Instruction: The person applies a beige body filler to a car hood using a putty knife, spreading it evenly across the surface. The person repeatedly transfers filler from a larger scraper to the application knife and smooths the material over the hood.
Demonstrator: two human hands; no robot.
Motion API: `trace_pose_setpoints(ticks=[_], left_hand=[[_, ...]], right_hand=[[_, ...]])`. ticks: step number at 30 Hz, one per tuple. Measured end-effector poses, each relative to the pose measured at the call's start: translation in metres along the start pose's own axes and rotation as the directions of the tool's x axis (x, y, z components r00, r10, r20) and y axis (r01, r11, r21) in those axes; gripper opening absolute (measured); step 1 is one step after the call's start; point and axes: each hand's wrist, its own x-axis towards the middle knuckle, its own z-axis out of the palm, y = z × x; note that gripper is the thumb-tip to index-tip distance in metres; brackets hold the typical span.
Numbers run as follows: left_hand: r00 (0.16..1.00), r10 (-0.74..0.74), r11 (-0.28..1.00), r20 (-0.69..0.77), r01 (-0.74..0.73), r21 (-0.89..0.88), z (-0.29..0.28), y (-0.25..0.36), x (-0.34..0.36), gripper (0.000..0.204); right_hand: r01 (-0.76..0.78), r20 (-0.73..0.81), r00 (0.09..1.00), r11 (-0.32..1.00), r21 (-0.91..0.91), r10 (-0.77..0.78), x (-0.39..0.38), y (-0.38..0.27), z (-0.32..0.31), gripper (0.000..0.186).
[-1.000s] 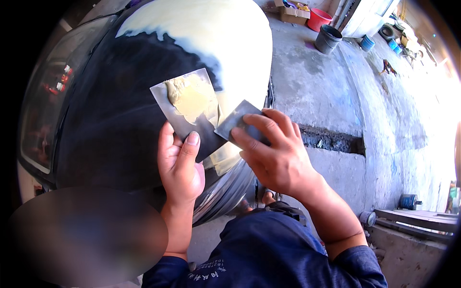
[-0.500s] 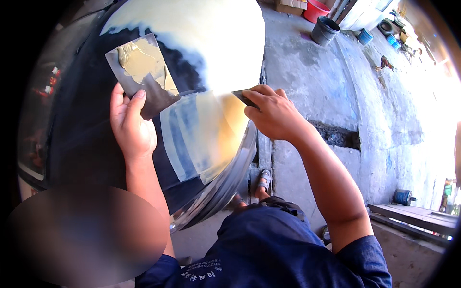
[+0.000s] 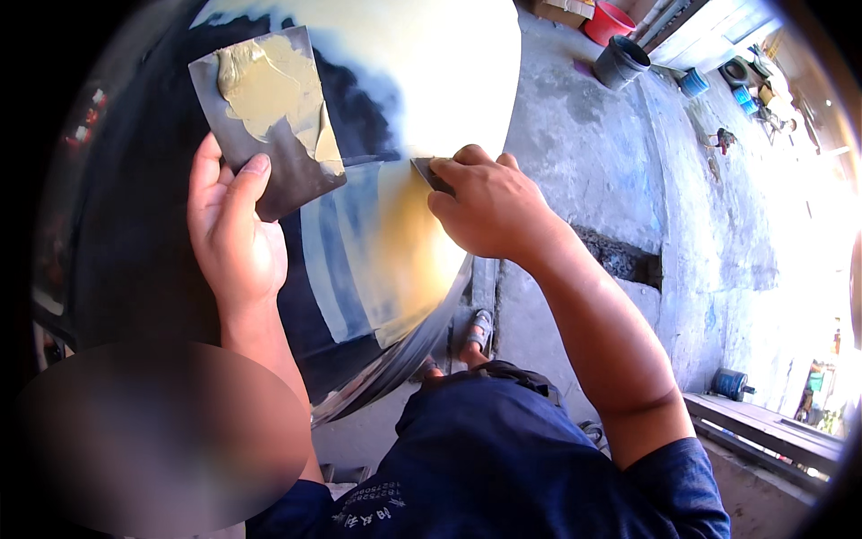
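Observation:
My left hand grips a grey rectangular plate carrying a lump of cream putty, held up over a car panel of dark and whitish finish. My right hand is closed on a dark, thin spreader, its far part on or just above the panel's light area. Below it, a patch of cream and translucent smeared strokes covers the dark surface near the panel's curved edge.
The concrete floor has a rough trench. A black bucket, red basin, cardboard box, blue containers and tyres stand at upper right. A wooden ledge is at lower right.
Both hands have moved up and left. They have separated: my right hand's spreader left the plate and went down to the panel; my left hand lifted the plate away, exposing the smeared patch.

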Motion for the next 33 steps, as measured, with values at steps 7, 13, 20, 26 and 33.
trace_pose_setpoints(ticks=[7, 13, 20, 26, 33], left_hand=[[0.999, -0.025, 1.0, 0.03, 0.024, 0.02, -0.001, -0.001, -0.001, 0.044], [0.999, -0.015, 0.999, 0.031, 0.014, 0.033, -0.004, -0.004, 0.001, 0.044], [1.0, 0.0, 0.999, 0.027, -0.001, 0.046, 0.001, -0.006, 0.001, 0.043], [1.0, -0.003, 0.999, 0.021, 0.002, 0.047, 0.008, -0.009, -0.002, 0.044], [0.999, -0.033, 0.999, 0.016, 0.032, 0.034, 0.014, -0.007, -0.003, 0.043]], right_hand=[[-0.002, 0.031, 1.0, 1.0, 0.01, 0.002, -0.011, 0.001, -0.01, 0.047], [0.009, -0.012, 1.0, 1.0, -0.014, -0.009, 0.003, 0.0, -0.004, 0.046], [0.035, 0.147, 0.989, 0.999, -0.021, -0.031, -0.013, 0.0, -0.015, 0.047], [0.084, 0.16, 0.984, 0.996, -0.007, -0.081, -0.039, 0.011, -0.005, 0.047], [0.129, 0.106, 0.986, 0.991, 0.021, -0.13, -0.073, 0.025, 0.019, 0.045]])
